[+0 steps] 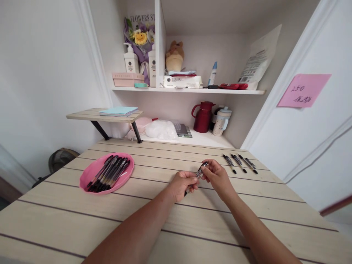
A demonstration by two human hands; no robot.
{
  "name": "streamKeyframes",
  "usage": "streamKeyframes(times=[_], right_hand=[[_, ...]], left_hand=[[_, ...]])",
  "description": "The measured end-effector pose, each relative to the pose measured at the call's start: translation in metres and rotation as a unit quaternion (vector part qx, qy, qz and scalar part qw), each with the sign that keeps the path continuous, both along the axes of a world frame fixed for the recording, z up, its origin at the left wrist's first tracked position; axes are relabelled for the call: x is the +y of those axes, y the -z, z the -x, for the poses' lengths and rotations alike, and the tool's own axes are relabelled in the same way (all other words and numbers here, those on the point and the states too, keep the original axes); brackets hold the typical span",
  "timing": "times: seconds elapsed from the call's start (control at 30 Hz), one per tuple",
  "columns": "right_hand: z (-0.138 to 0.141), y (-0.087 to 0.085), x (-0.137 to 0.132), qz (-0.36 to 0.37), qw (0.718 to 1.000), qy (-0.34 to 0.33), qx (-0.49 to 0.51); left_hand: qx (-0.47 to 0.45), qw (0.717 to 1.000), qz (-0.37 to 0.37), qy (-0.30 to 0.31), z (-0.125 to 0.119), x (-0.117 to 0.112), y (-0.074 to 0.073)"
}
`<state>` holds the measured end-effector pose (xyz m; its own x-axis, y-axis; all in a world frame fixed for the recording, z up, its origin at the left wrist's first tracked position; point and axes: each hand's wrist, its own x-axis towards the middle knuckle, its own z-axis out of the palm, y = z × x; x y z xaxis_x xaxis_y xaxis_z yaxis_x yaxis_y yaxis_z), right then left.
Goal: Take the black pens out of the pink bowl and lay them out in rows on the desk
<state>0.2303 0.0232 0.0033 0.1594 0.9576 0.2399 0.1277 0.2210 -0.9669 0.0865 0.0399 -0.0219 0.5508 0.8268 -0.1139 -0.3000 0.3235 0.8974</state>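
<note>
Above the middle of the table, my left hand (182, 183) grips the barrel of a black gel pen (198, 173). My right hand (216, 176) pinches the pen's dark upper end, where the cap is. Fingers cover much of the pen, so I cannot tell whether the cap is on or loose. Off to the left is a pink scalloped tray (84, 175) holding several black-capped pens (111, 172) and a thin white stick (125, 173). To the right of my hands, several black pens (238, 163) lie side by side on the table.
A small raised shelf (82, 114) with a blue notebook (118, 111) stands at the back left. Behind the wooden table (154, 227) are a plastic bag (161, 130), a red jug (202, 118) and a pale tumbler (220, 123). A pink note (304, 90) is stuck on the right.
</note>
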Motion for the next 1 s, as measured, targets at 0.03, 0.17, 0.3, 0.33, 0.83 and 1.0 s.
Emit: streamKeyframes(times=[0.03,0.17,0.3,0.33,0.83,1.0], right_hand=[[0.0,0.001,0.0,0.0,1.0,-0.001,-0.001],[0.0,0.001,-0.001,0.001,1.0,-0.004,0.004],[0.001,0.003,-0.001,0.003,1.0,-0.017,0.018],[0.002,0.004,-0.001,0.002,1.0,-0.019,0.021],[-0.018,0.033,0.009,0.023,0.96,0.066,-0.272],[-0.016,0.034,0.007,0.034,0.923,0.044,-0.38]], left_hand=[[-0.001,1.0,0.003,-0.007,0.0,0.0,0.001],[-0.002,1.0,0.007,-0.021,-0.002,-0.001,0.003],[0.007,1.0,-0.004,-0.029,-0.002,-0.002,0.004],[0.009,0.999,-0.006,-0.031,-0.002,-0.002,0.003],[0.075,0.989,-0.085,-0.092,0.011,0.002,-0.017],[0.231,0.935,-0.174,-0.205,0.04,0.017,-0.049]])
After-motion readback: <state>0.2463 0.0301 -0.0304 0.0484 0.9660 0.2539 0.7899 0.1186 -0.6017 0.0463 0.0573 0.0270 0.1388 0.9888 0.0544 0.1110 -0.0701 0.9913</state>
